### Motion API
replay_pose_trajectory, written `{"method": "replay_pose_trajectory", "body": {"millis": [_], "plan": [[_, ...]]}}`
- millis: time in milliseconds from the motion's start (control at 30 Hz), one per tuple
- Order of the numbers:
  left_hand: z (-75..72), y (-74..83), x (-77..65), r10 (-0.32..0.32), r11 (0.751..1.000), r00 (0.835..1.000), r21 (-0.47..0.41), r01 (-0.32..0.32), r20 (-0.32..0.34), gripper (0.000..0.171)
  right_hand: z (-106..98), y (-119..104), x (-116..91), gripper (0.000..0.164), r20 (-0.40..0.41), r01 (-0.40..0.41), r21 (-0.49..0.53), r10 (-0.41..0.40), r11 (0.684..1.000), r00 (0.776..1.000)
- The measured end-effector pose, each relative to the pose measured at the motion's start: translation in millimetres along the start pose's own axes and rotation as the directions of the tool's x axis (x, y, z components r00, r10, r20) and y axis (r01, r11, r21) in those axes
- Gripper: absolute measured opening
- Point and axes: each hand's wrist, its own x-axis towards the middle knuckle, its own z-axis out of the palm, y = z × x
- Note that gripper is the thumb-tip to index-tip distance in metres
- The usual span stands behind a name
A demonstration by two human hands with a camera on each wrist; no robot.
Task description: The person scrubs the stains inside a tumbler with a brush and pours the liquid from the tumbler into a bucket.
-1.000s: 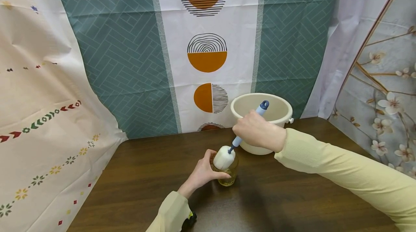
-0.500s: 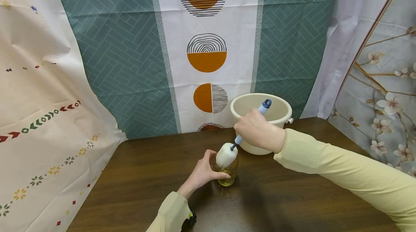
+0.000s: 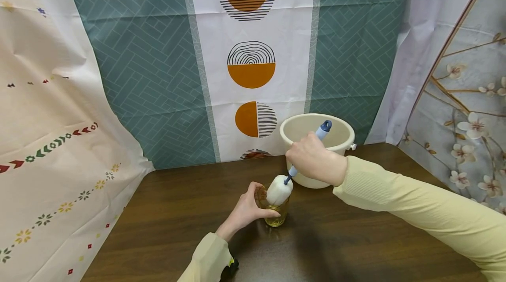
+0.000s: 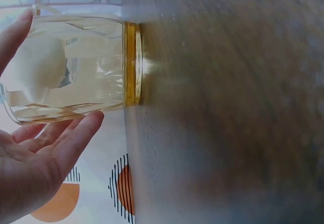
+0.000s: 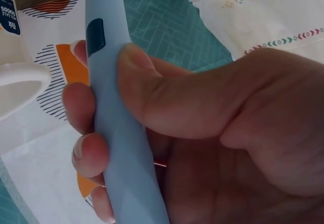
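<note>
Shifting toward the right rim of the cup (image 3: 276,219), the sponge (image 3: 280,190) sits a little farther over than a second ago, while the cup stays put on the table (image 3: 178,220); the work inside the cup's mouth seems to be still under way. The left hand (image 3: 247,207) holds the cup between thumb and fingers; the right hand (image 3: 316,159), above the cup, grips the handle (image 3: 323,131). The bucket (image 3: 312,182) stands behind the cup, to its right. Through the cup's wall, the left wrist view shows the sponge stopping short of the base (image 4: 132,64). Only the right wrist view shows the handle's dark patch (image 5: 95,37).
</note>
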Motion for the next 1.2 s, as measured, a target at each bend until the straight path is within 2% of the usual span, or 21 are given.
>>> {"method": "replay_pose_trajectory", "body": {"millis": [367,533,667,833,933,1200], "plan": [[-0.8,0.2,1.1,0.024,1.000,1.000,0.007,-0.024,-0.008,0.075,1.9,6.3,-2.7,0.027,-0.006,0.074,0.098,-0.074,0.992,0.997],[-0.7,0.9,0.7,0.024,1.000,1.000,0.002,-0.024,0.001,0.074,5.0,5.2,-0.8,0.025,0.021,0.093,0.119,-0.096,0.989,0.995],[-1.3,0.8,0.8,0.022,1.000,1.000,-0.004,-0.022,0.006,0.073,9.6,1.2,2.0,0.020,0.018,0.111,0.081,-0.113,0.991,0.993],[-1.9,0.1,1.8,0.011,1.000,1.000,-0.024,-0.011,0.018,0.074,19.1,-6.7,4.3,0.019,-0.070,0.152,-0.021,-0.153,0.988,0.986],[-1.8,0.0,2.1,0.010,0.999,1.000,-0.032,-0.009,0.021,0.073,25.3,-11.2,5.1,0.019,-0.097,0.155,-0.049,-0.160,0.987,0.982],[-1.1,-0.3,2.4,0.023,1.000,1.000,-0.011,-0.023,0.008,0.075,36.1,-20.4,8.3,0.015,-0.043,0.118,-0.048,-0.120,0.992,0.992]]}}
